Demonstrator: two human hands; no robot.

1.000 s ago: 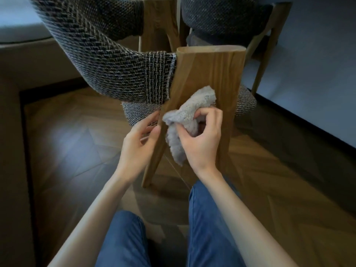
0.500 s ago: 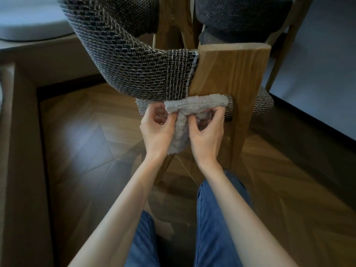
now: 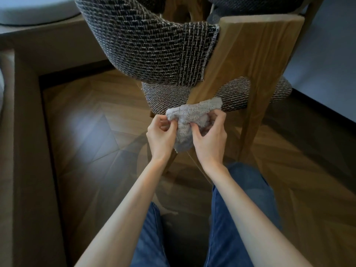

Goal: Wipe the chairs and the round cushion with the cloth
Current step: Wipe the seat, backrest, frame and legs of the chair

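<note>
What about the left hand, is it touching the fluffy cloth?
Touching. The head view shows the left hand pinching the cloth at its left edge between thumb and fingers, with no gap.

The person is wearing loose blue denim jeans (image 3: 221, 239), creasing at the knees; the forearms, the left hand (image 3: 160, 136) and the right hand (image 3: 209, 138) are all showing bare.

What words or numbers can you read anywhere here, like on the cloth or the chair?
None: no words, numbers, labels or signs show anywhere.
The grey cloth, held by the left hand and right hand, is plain.
The chair, with its wooden frame and woven fabric, carries no tag or brand that can be seen.
The floor and jeans bear no writing either.
</note>
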